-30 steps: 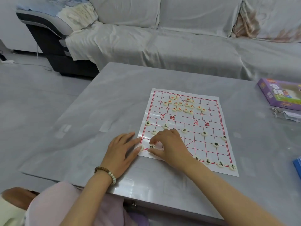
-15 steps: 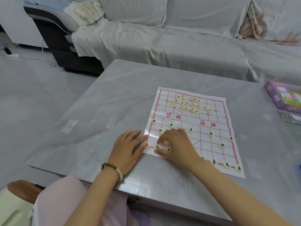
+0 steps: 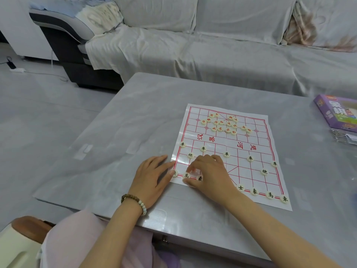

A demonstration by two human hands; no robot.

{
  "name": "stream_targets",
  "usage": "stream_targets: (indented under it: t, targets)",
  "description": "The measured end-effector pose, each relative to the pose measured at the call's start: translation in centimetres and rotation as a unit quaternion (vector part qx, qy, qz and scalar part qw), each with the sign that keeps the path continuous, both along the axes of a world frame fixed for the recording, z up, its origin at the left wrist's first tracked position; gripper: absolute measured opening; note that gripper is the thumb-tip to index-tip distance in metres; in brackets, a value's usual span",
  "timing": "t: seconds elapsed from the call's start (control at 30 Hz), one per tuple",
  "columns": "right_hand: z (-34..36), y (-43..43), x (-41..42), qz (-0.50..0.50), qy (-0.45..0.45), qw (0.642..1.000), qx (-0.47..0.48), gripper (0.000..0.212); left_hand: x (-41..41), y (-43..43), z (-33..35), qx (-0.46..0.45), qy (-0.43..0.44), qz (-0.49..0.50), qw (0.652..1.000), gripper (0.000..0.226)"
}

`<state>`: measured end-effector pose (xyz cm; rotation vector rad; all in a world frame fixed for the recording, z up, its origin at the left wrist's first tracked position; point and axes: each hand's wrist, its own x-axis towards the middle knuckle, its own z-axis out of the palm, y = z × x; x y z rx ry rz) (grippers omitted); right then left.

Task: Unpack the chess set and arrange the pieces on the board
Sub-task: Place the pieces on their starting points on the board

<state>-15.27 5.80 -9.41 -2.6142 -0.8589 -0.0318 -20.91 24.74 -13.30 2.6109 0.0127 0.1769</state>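
Pieces 馬 (image 3: 186, 175) and 象 (image 3: 200, 178) lie by curled right hand (image 3: 209, 172), grasp unclear; left hand (image 3: 152, 176) rests flat

The paper board (image 3: 257, 132) carries red "汉界" and "楚河" across its middle, the near pieces (image 3: 254, 191) read 卒, 炮, 馬, 象, 士 and 車 in black, and the purple box (image 3: 336, 113) at the frame's right edge shows "象棋".

The board (image 3: 222, 144) lies on the table (image 3: 135, 122) before me, the sofa (image 3: 212, 55) behind. A cluster of pieces (image 3: 226, 123) sits on its far half, single pieces (image 3: 250, 158) along my near rows. My left hand (image 3: 152, 176) rests at its left edge, my right hand (image 3: 210, 173) over the near-left corner; the box (image 3: 336, 113) lies far right.
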Motion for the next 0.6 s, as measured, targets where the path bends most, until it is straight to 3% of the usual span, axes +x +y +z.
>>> stream_targets:
  t: [0.27, 0.4, 0.6]
  targets:
    - [-0.1, -1.2, -0.2, -0.008, -0.011, 1.0, 0.024, 0.032, 0.0, -0.8, 1.0, -0.015, -0.029, -0.017, 0.999, 0.076]
    - [0.5, -4.9, 0.1, -0.055, 0.017, 0.997, 0.047, 0.031, 0.7, -3.5, 2.6, 0.006, -0.021, -0.08, 0.997, 0.073]
    - [0.6, -10.4, -0.2, -0.065, 0.104, 0.991, -0.055, 0.046, 2.6, -8.4, 3.6, 0.109, 0.058, -0.166, 0.978, 0.05]
